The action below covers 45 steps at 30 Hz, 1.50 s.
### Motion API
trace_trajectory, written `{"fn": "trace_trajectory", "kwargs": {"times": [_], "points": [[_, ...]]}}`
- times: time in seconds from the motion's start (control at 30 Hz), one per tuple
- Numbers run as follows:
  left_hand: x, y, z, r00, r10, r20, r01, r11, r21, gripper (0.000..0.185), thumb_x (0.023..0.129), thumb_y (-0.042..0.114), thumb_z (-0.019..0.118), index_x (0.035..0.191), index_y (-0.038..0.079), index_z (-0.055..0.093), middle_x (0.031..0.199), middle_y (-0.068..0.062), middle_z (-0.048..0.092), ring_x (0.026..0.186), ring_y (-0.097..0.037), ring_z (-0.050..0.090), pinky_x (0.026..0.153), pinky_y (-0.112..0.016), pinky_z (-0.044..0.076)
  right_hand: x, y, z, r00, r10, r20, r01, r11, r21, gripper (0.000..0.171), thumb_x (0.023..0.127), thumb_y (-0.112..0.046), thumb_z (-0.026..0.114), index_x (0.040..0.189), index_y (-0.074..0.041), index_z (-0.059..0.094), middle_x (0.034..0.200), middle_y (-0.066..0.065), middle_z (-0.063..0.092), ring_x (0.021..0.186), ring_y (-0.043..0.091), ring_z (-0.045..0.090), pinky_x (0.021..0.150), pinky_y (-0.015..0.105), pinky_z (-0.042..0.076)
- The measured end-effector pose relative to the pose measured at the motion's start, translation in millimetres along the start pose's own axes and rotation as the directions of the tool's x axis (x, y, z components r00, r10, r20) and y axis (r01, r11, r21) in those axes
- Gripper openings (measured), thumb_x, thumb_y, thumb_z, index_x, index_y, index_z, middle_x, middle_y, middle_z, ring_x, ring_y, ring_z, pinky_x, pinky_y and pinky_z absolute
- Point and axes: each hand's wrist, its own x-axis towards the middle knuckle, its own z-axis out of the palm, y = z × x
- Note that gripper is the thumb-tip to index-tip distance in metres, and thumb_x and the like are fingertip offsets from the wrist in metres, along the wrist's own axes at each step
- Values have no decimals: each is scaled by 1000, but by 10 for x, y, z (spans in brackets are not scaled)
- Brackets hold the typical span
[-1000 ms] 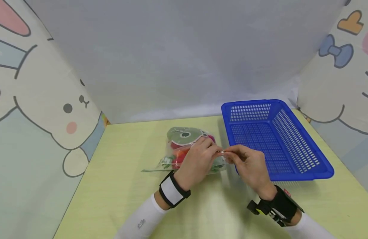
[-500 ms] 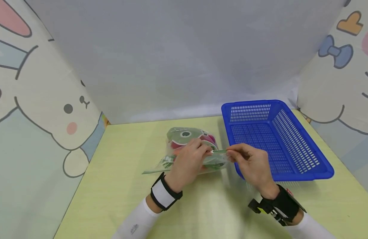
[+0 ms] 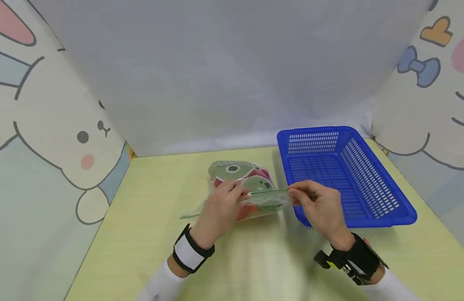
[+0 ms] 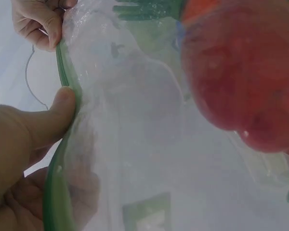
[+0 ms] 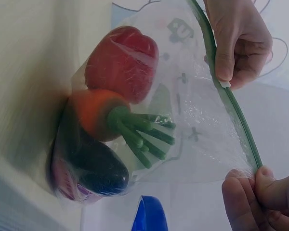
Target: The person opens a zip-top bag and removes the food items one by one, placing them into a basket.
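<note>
A clear zip bag lies on the yellow-green table with toy vegetables inside: a red pepper, an orange carrot with green leaves, and a dark aubergine. Its green zip strip is stretched between my hands. My left hand pinches the strip, thumb pressed against it. The strip's right end is pinched by my right hand, just in front of the blue basket.
The blue slotted basket stands to the right of the bag, with nothing visible inside. Cartoon-printed panels wall in the table on the left and right, and a plain grey one stands behind it.
My left hand has slid left along the zip strip, away from the right hand. More green strip now shows between them. The right hand has barely moved.
</note>
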Motion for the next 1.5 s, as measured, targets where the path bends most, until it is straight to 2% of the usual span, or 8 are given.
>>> {"fn": "trace_trajectory", "kwargs": {"times": [0.23, 0.33, 0.43, 0.6, 1.07, 1.5], "points": [[-99, -84, -118, 996, -93, 14, 92, 996, 12, 13, 89, 7, 82, 101, 5, 77, 99, -8, 71, 93, -22, 68, 85, -33, 64, 6, 28, -41, 1000, 7, 10, -6, 1000, -2, 10, 89, 9, 77, 94, 1, 79, 77, 12, 77, 65, -5, 67, 59, 10, 56], [-136, -114, -162, 992, -128, 17, 128, 992, 5, 16, 87, 6, 83, 102, 5, 77, 97, -7, 69, 91, -21, 66, 85, -32, 65, 10, 29, -58, 1000, 25, 8, -25, 1000, 13, 10, 89, 10, 76, 95, 3, 79, 80, 15, 78, 66, -6, 69, 61, 12, 58], [-172, -139, -206, 989, -148, -1, 148, 989, 7, 18, 86, 7, 84, 103, 4, 78, 93, -7, 67, 88, -21, 65, 81, -31, 65, 14, 27, -69, 999, 34, 1, -34, 999, 18, 7, 90, 10, 75, 95, 6, 78, 81, 17, 79, 67, -8, 69, 61, 12, 58], [-223, -183, -282, 984, -173, -43, 175, 984, 36, 19, 84, 8, 86, 102, 4, 79, 92, -8, 68, 88, -23, 64, 77, -32, 63, 17, 36, -82, 999, 51, -6, -51, 998, 25, 9, 90, 10, 75, 96, 3, 79, 82, 18, 79, 68, -9, 69, 62, 12, 58], [-365, -361, -405, 976, -172, -131, 183, 980, 77, 15, 84, 8, 85, 97, 3, 79, 85, -8, 68, 78, -22, 57, 65, -29, 53, 37, 110, -131, 995, 91, -37, -91, 996, 11, 9, 91, 9, 75, 97, 3, 79, 84, 21, 79, 68, -11, 68, 62, 10, 57], [-433, -495, -578, 965, -176, -193, 196, 976, 89, 12, 84, 4, 85, 94, 2, 78, 84, -9, 67, 77, -23, 57, 63, -32, 51, 59, 133, -152, 991, 120, -58, -118, 992, 36, 10, 92, 11, 73, 98, 5, 78, 84, 24, 77, 66, -9, 69, 63, 11, 58]]}}
